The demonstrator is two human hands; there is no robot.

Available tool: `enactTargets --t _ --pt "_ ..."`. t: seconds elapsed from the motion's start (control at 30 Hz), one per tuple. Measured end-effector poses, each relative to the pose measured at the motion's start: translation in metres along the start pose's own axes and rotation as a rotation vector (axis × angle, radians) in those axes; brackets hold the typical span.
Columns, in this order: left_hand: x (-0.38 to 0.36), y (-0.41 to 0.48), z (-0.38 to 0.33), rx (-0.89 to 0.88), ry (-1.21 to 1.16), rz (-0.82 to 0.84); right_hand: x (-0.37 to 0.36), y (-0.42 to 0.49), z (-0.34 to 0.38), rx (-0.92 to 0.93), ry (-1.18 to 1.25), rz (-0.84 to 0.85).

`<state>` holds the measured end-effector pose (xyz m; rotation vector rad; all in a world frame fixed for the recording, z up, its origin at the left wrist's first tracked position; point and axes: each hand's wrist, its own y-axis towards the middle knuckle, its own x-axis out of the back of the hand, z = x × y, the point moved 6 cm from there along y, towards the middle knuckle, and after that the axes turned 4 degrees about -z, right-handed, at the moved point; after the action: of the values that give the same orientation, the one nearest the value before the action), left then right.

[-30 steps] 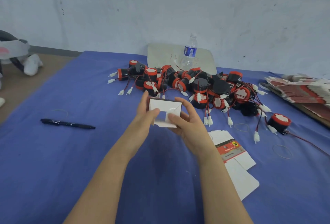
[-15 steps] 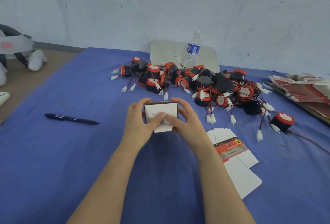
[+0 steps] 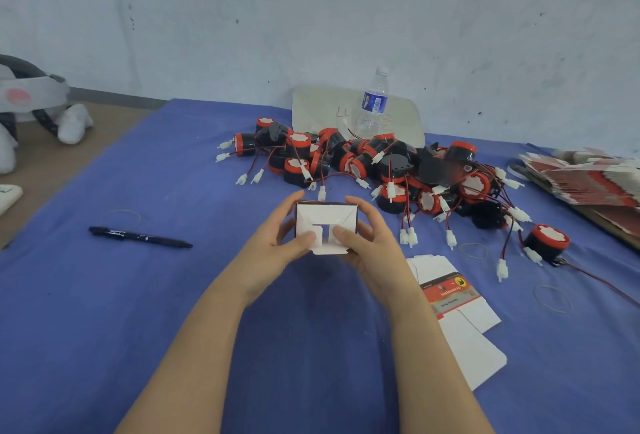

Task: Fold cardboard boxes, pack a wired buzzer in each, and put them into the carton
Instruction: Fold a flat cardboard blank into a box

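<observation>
- A small cardboard box (image 3: 325,222) is held just above the blue cloth (image 3: 138,329), near the front of the buzzer pile (image 3: 381,163), with its end of white flaps turned towards the camera.
- The left hand (image 3: 273,250) is curled round the box's left side and the right hand (image 3: 374,246) round its right side. Both thumbs (image 3: 306,238) are pressed onto the flaps, one on each side of a slot.
- The flaps appear only partly tucked, as a white tab sticks out at the lower edge. If the thumbs were lifted too soon, the flaps could be expected to spring open.
- If one thumb were pressed harder than the other, the thin card could be creased or a flap driven in crooked. The end might then not lock, and a buzzer could drop through it.
- If the sides were squeezed too hard, the box could be flattened.
- The wires in the pile look tangled, so neighbouring buzzers could be dragged along when one is lifted.
- A flat unfolded box (image 3: 453,298) lies just beside the right forearm and could be swept aside by it.
- No carton can be seen.
</observation>
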<state>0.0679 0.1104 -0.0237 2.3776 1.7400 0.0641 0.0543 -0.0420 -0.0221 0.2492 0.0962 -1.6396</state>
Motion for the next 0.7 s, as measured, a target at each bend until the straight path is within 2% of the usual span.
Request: enactTargets --t 0.1,0.37,0.47,0.57,0.7 --pt "0.003 0.001 -0.004 -0.053 0.135 -0.121 -0.003 -0.001 0.0 0.022 -0.078 -0.01" --pt "0.014 -0.001 -0.002 -0.058 0.32 -0.396 -0.017 -0.002 0.001 0.108 -0.293 -0.024" --pt "0.01 -0.001 -0.003 -0.068 0.32 -0.376 -0.016 -0.002 0.0 0.111 -0.282 -0.059" --pt "0.003 0.0 -0.006 -0.044 0.271 -0.281 -0.011 -0.001 0.001 0.108 -0.242 -0.12" --pt "-0.003 -0.003 -0.008 0.027 0.153 -0.154 -0.005 0.0 -0.001 0.042 -0.117 -0.105"
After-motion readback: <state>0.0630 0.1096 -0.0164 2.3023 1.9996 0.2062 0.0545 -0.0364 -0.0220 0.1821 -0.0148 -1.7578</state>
